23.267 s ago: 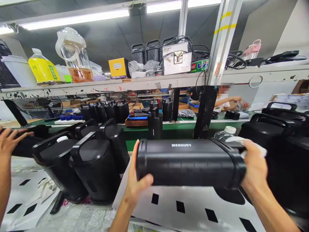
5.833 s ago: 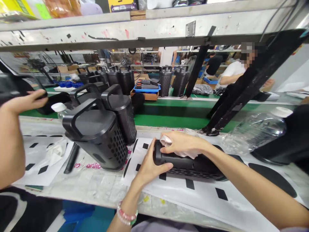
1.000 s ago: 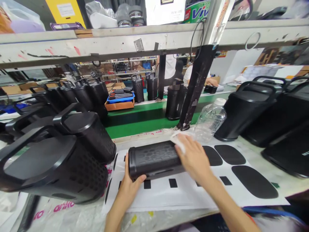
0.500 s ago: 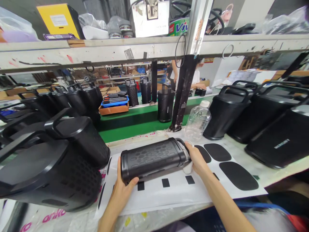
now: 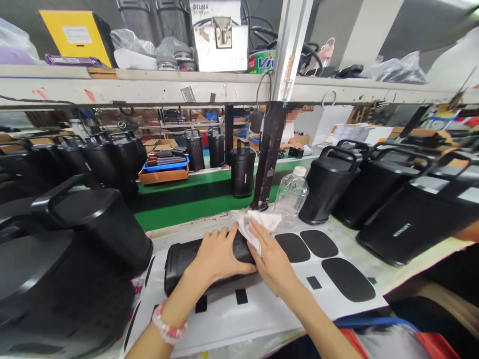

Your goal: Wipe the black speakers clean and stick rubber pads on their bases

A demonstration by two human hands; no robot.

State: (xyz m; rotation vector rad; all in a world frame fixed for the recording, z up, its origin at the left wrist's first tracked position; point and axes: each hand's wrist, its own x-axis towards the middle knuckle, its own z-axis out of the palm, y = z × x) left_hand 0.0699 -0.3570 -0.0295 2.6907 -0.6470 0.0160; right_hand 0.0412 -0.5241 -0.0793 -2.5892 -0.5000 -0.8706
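A black portable speaker [image 5: 178,262] lies on its side across a white sheet [image 5: 269,311] that carries black rounded pads and small black squares. My left hand [image 5: 215,259] is laid over the speaker's upper side and grips it, thumb apart on the near side. At the speaker's right end, my right hand [image 5: 275,262] presses a white cloth [image 5: 266,219] against it, fingers together over the cloth. Both hands hide much of the speaker's right half, and its handle cannot be seen. A pink beaded bracelet [image 5: 168,326] is on my left wrist.
Black speakers [image 5: 101,224] crowd the left side, and more speakers [image 5: 400,219] stand at the right. A clear plastic bottle [image 5: 292,197] stands behind the sheet, beside a dark post [image 5: 268,159]. Beyond runs a green conveyor [image 5: 187,202]. A shelf [image 5: 157,89] crosses overhead.
My left hand has gone from the speaker's left end onto its upper side. My right hand has left the handle end and now presses the cloth onto the speaker. The view has shifted right.
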